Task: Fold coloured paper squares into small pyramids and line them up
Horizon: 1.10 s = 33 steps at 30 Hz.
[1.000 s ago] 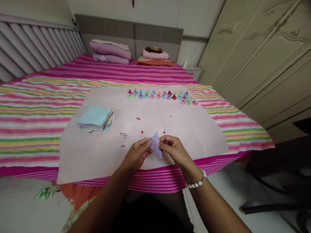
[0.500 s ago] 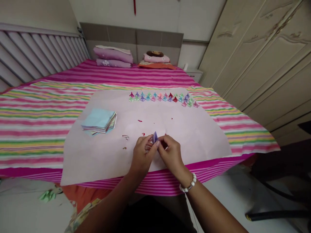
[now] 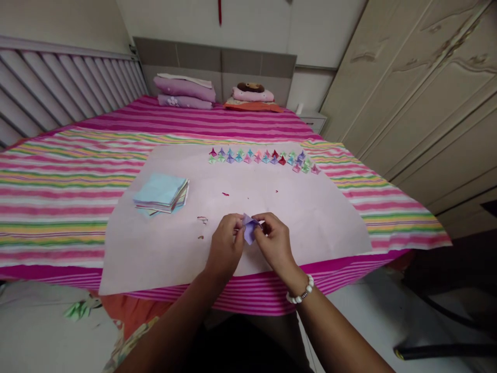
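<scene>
Between both hands is a small piece of folded purple origami paper point(image 3: 249, 233), partly spread so that a flat face shows. My left hand point(image 3: 225, 243) pinches its left edge between thumb and fingers. On the other side, my right hand point(image 3: 275, 241), with a white bead bracelet point(image 3: 302, 292) at the wrist, grips the right edge. The fingertips cover parts of the folds. Beneath lies a large pale sheet of paper point(image 3: 155, 259). Along its far edge stand rows of small folded paper pieces point(image 3: 258, 157) in several colours.
To the left sits a stack of square coloured paper point(image 3: 161, 191), light blue on top. Small scraps point(image 3: 202, 220) lie on the pale sheet. Striped bedding point(image 3: 58, 207) surrounds it, with folded quilts point(image 3: 186, 93) by the headboard point(image 3: 198, 62). A wardrobe point(image 3: 411, 103) stands at the right.
The purple paper has gone from a narrow upright point to a wider, opened shape facing me. Both hands have shifted slightly around it, and the view has moved a little.
</scene>
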Motion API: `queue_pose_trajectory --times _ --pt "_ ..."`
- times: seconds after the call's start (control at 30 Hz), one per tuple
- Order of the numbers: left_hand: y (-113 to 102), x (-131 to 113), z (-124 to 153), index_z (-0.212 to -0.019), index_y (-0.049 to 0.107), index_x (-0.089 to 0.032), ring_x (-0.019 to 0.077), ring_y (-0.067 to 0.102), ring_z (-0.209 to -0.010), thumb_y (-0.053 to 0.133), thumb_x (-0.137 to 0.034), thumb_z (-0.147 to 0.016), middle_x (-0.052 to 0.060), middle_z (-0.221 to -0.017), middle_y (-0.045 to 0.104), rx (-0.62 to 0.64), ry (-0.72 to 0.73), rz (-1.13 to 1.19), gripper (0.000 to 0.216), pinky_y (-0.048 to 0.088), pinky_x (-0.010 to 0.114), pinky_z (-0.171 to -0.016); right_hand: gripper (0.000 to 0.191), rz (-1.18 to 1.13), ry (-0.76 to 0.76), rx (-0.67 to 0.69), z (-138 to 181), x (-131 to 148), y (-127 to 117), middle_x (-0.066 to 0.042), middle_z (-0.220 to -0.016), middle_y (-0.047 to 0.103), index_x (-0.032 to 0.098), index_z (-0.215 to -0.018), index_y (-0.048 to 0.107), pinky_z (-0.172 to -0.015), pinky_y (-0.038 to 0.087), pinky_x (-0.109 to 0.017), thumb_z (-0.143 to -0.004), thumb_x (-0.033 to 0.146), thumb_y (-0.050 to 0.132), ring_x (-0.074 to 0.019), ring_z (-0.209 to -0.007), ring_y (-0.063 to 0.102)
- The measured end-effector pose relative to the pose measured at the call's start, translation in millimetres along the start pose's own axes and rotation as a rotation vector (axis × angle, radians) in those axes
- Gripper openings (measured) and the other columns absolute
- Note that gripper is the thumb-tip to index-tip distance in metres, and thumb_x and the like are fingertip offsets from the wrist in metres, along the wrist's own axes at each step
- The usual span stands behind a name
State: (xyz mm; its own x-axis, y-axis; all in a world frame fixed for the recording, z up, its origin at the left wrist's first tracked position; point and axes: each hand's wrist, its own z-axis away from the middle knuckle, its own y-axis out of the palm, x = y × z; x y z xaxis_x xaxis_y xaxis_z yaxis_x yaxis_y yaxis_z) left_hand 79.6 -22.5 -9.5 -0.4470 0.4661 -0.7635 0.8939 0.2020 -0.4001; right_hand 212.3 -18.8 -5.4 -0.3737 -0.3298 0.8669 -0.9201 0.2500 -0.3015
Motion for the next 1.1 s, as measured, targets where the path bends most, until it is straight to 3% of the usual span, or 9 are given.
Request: queue_pose_trajectory --times 0.1,0.23,0.37,0.5,0.67,0.8,0.93,1.1 --pt "-5.6 3.4 -2.4 -0.090 0.062 -0.019 0.0196 0.060 -0.108 0.042 -0.004 -0.084 0.009 -0.111 0.062 0.086 0.167 -0.064 0.026 0.052 0.037 -0.090 0.019 -0.163 0.168 0.017 -4.3 -4.0 -1.1 0.001 -0.064 0.060 0.018 -0.081 0.067 -0.051 0.041 -0.026 -0.068 0.015 0.053 -0.0130 -0.053 0.051" --pt "-9.9 8.8 -4.5 -0.110 0.064 -0.023 0.0184 0.059 -0.113 0.038 0.000 -0.082 0.008 -0.121 0.062 0.216 0.235 -0.085 0.044 0.049 0.038 -0.096 0.012 -0.335 0.311 0.066 -9.4 -5.0 -5.2 0.004 -0.051 0.055 0.018 -0.074 0.067 -0.046 0.038 -0.025 -0.066 0.019 0.057 -0.0116 -0.045 0.047" --pt "-10.2 12.4 -5.4 -0.114 0.064 -0.028 0.0220 0.060 -0.111 0.054 -0.012 -0.083 0.005 -0.118 0.067 0.236 0.258 -0.157 0.036 0.048 0.042 -0.096 0.008 -0.430 0.342 0.065 -10.6 -2.4 -10.3 0.003 -0.051 0.058 0.018 -0.071 0.068 -0.049 0.042 -0.025 -0.066 0.020 0.063 -0.0121 -0.048 0.051" --pt "-10.5 10.2 -7.2 -0.102 0.069 -0.027 0.0239 0.063 -0.101 0.063 -0.020 -0.081 0.005 -0.102 0.073 0.155 0.196 -0.137 0.023 0.047 0.043 -0.092 0.014 -0.533 0.356 0.125 -9.5 1.0 -15.7 0.002 -0.056 0.062 0.018 -0.079 0.069 -0.052 0.044 -0.026 -0.070 0.029 0.068 -0.0121 -0.051 0.054" --pt "-14.2 -0.4 -8.5 -0.086 0.071 -0.023 0.0204 0.065 -0.087 0.066 -0.023 -0.080 0.004 -0.087 0.073 0.143 0.089 0.023 0.007 0.049 0.036 -0.083 0.026 -0.537 0.336 0.208 -6.3 4.8 -22.7 0.002 -0.053 0.058 0.017 -0.085 0.069 -0.052 0.041 -0.025 -0.082 0.042 0.063 -0.0113 -0.051 0.052" --pt "-18.5 -8.4 -8.0 -0.083 0.071 -0.021 0.0178 0.064 -0.084 0.065 -0.024 -0.082 0.003 -0.087 0.072 0.161 -0.021 0.119 0.007 0.049 0.032 -0.079 0.026 -0.559 0.327 0.265 -1.8 4.4 -23.8 0.002 -0.062 0.061 0.017 -0.086 0.069 -0.051 0.040 -0.024 -0.077 0.041 0.069 -0.0105 -0.053 0.052" --pt "-22.1 -14.0 -7.8 -0.081 0.072 -0.020 0.0163 0.063 -0.079 0.065 -0.027 -0.081 0.003 -0.083 0.070 0.193 -0.116 0.220 0.010 0.050 0.029 -0.072 0.025 -0.550 0.343 0.319 1.3 1.8 -22.8 0.003 -0.053 0.057 0.017 -0.080 0.069 -0.050 0.039 -0.024 -0.073 0.041 0.073 -0.0105 -0.049 0.050" --pt "-22.0 -19.2 -9.9 -0.082 0.072 -0.020 0.0179 0.063 -0.086 0.067 -0.032 -0.079 0.005 -0.090 0.069 0.222 -0.223 0.388 0.013 0.051 0.029 -0.073 0.025 -0.562 0.330 0.290 1.7 1.2 -20.6 0.004 -0.051 0.057 0.018 -0.076 0.067 -0.048 0.039 -0.024 -0.071 0.042 0.075 -0.0101 -0.047 0.050"
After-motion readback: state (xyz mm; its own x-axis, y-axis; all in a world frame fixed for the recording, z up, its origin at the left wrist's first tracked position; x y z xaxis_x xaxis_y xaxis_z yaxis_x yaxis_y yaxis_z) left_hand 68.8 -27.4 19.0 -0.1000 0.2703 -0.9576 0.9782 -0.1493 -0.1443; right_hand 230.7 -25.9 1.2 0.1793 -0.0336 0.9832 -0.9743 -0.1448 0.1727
